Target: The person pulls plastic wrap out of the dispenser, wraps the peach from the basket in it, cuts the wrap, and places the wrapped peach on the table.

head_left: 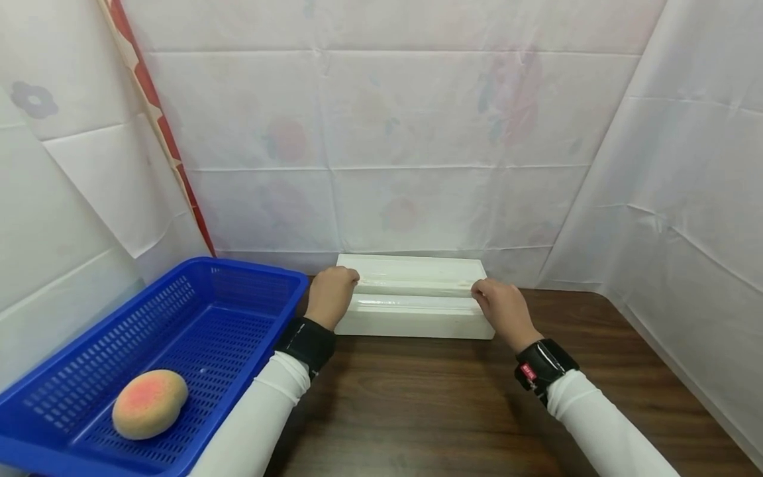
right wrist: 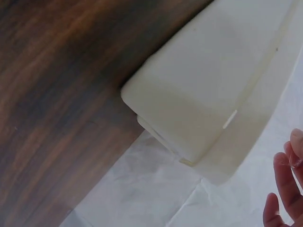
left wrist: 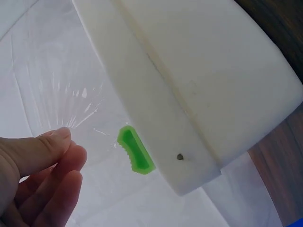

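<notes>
A long white cling film dispenser (head_left: 414, 324) sits at the back of the wooden table, between my two hands. Clear film (left wrist: 78, 92) stretches in creases from the thumb and fingertips of my left hand (head_left: 330, 295), which pinches its edge at the dispenser's left end. At the right end, my right hand (head_left: 505, 310) pinches the film with thumb and finger; a shiny bit shows at its fingertips in the right wrist view. A green toothed piece (left wrist: 137, 150) sticks out beside the dispenser's edge in the left wrist view. The film's roll is hidden.
To the left stands a blue plastic basket (head_left: 292, 275), with a peach-like round thing (head_left: 149, 404) inside. White sheeting (head_left: 405, 132) hangs behind the table and along both sides. Dark wood table (head_left: 417, 411) stretches in front of the dispenser.
</notes>
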`<state>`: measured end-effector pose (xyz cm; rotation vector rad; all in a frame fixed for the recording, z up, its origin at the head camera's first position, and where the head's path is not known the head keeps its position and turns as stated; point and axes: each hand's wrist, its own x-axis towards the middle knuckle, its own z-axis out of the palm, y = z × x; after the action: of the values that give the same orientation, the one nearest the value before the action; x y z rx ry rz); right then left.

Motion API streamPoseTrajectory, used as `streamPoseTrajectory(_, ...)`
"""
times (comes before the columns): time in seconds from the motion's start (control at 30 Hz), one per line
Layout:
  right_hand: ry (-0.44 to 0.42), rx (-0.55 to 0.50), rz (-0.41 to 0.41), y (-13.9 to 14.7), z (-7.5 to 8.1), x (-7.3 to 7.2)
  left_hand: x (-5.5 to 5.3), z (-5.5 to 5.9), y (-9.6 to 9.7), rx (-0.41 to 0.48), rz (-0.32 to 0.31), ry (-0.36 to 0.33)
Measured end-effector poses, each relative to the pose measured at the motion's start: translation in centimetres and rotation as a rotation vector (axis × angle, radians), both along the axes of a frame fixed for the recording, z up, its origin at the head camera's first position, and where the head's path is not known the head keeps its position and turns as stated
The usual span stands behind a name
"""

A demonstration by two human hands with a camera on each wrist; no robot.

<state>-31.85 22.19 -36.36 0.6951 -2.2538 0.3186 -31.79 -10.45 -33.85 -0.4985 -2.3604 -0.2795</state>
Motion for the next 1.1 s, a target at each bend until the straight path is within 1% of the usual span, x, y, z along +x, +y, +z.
streamPoseTrajectory(0.1,-0.01,0.0,0.004,0.0,0.3,0.0,-0.2,0.0,0.0,0.012,0.012,0.017)
streamPoseTrajectory(0.3,-0.011,-0.01,0.013,-0.2,1.0,-0.1,-0.4,0.3,-0.1,0.044,0.007,0.034)
streamPoseTrajectory(0.47,0.001,-0.011,0.031,-0.2,1.7,-0.2,-0.4,0.4,-0.4,0.074,0.014,0.031)
streamPoseTrajectory(0.6,-0.013,-0.005,0.056,-0.1,2.2,-0.2,-0.4,0.5,-0.6,0.108,0.012,0.02)
streamPoseTrajectory(0.77,-0.046,-0.014,0.076,-0.1,2.6,-0.1,-0.3,0.6,-0.9,0.111,0.007,0.028)
streamPoseTrajectory(0.93,-0.077,-0.02,0.072,-0.1,3.1,0.2,0.1,0.9,-0.9,0.106,0.011,0.037)
streamPoseTrajectory(1.1,-0.084,-0.03,0.072,-0.1,3.6,0.3,0.2,1.2,-1.1,0.113,-0.011,0.058)
